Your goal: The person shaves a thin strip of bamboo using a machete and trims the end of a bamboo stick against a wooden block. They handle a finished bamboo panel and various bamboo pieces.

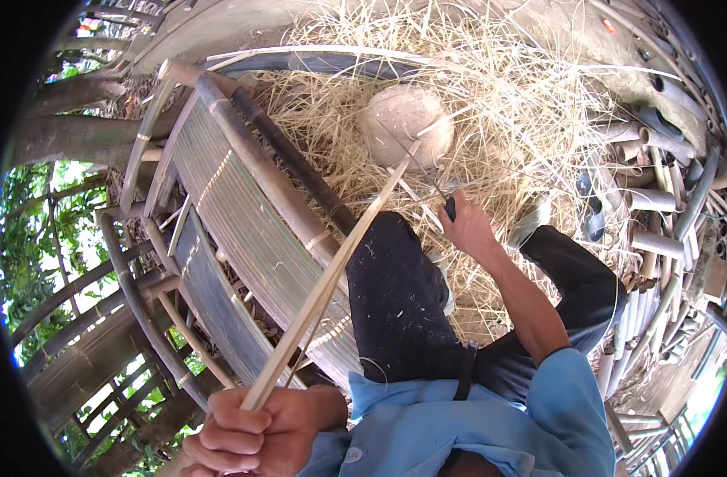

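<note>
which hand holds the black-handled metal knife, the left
No, the right hand holds the knife; the left hand grips a long pale wooden strip.

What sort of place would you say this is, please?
Probably a rustic bamboo-working spot: pale shavings surround a round block, cut bamboo tubes lie piled at right, and a slatted bench stands at left.
</note>
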Motion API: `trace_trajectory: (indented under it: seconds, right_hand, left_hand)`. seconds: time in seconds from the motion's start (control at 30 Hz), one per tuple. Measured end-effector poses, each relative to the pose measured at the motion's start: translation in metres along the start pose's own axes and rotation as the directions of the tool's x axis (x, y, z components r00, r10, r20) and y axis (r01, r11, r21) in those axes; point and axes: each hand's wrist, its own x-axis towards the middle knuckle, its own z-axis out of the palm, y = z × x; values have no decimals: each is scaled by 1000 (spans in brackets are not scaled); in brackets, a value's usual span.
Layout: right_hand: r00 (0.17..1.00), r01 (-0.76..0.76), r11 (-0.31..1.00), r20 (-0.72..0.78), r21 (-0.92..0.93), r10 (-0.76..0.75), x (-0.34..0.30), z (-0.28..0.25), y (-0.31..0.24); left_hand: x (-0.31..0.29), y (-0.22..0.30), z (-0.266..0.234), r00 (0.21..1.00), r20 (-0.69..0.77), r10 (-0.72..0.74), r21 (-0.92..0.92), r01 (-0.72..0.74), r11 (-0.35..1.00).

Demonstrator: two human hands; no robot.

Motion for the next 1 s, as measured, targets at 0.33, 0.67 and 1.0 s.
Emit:
trace_trajectory:
  seconds: [0.33,0.67,1.0]
  right_hand:
    - [850,524,839,-22,146,-527,-129,-110,-183]
    - [959,277,961,-68,9,-276,-93,-60,-135]
    - [977,204,971,-44,-122,-211,-56,-45,-93]
  left_hand:
    - [-22,9,5,993,-78,93,66,-88,994]
    - [-25,16,5,994,-40,99,79,-95,992]
    - [-25,6,15,995,-76,68,15,-67,998]
